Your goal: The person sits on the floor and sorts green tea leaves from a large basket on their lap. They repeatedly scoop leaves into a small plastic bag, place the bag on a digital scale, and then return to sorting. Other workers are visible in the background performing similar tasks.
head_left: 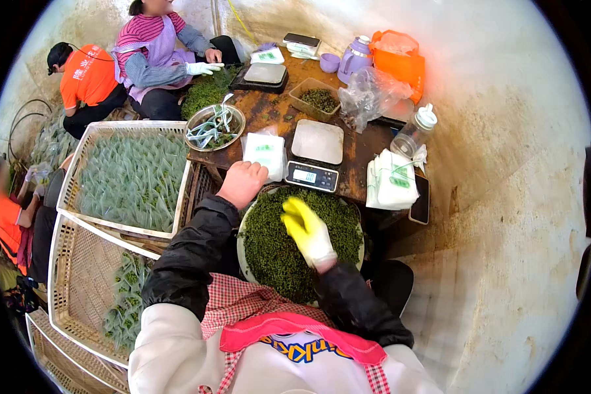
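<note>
Green produce [269, 256] lies heaped, dark and beady, in a pale basin [241, 249].

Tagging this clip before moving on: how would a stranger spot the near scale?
Find the brown table. At its near edge, beyond the green-filled basin, sits the silver-topped scale. Unlike the farther scale, it shows a lit display.

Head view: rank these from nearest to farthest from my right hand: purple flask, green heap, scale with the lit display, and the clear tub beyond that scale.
1. Green heap: right beneath your gloved right hand.
2. Scale: ahead, at the table's near edge.
3. Clear tub: just beyond the scale.
4. Purple flask: farther back, to the right.
</note>
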A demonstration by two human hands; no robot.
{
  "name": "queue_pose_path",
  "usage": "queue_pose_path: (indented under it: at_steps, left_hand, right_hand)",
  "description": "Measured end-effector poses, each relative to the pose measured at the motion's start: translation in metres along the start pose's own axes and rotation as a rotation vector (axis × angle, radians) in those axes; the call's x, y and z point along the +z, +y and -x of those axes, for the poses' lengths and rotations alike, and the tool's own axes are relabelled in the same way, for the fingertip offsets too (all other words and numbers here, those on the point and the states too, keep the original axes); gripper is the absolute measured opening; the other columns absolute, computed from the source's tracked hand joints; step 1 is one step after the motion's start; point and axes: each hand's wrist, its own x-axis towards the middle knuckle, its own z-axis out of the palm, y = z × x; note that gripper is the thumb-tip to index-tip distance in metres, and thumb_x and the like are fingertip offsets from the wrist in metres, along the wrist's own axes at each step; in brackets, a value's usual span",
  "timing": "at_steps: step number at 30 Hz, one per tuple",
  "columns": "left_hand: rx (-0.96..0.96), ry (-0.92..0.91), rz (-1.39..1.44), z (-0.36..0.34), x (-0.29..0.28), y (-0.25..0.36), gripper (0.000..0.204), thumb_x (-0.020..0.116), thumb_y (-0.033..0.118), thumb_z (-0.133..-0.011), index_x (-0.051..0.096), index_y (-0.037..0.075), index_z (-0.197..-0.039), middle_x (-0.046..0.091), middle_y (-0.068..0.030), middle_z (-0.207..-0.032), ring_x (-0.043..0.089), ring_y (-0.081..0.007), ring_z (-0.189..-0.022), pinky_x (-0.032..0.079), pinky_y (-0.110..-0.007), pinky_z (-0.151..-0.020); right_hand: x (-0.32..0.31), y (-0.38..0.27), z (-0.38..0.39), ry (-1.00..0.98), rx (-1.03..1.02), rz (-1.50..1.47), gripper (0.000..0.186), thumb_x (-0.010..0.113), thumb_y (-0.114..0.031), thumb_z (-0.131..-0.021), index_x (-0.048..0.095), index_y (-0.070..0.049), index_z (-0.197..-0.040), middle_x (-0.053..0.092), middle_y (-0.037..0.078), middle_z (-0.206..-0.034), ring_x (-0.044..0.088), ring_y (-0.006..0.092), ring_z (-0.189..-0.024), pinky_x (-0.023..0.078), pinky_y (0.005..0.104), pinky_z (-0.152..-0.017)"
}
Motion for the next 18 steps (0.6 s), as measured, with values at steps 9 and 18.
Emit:
queue_pose_path:
  at_steps: [9,18]
  left_hand:
    - [-0.216,0.020,0.062,0.009,0.002,0.000,0.021,0.067,0.026,-0.081,0.053,0.010,-0.080,0.057,-0.0073,-0.072,0.062,-0.0274,-0.070,0.048,-0.040,-0.062]
    - [-0.540,0.245,0.333,0.043,-0.065,0.052,0.025,0.072,0.017,-0.078,0.052,0.004,-0.072,0.055,-0.0137,-0.069,0.058,-0.0350,-0.067,0.045,-0.043,-0.057]
  right_hand:
    - [0.032,0.036,-0.065,-0.031,0.419,-0.131,0.024,0.060,-0.008,-0.091,0.060,-0.007,-0.116,0.065,0.004,-0.106,0.062,0.0150,-0.091,0.050,0.0291,-0.071]
    - [0.038,0.037,-0.113,-0.141,0.268,0.137,0.021,0.051,-0.007,-0.092,0.065,-0.005,-0.107,0.069,0.007,-0.097,0.065,0.0186,-0.084,0.050,0.0291,-0.071]
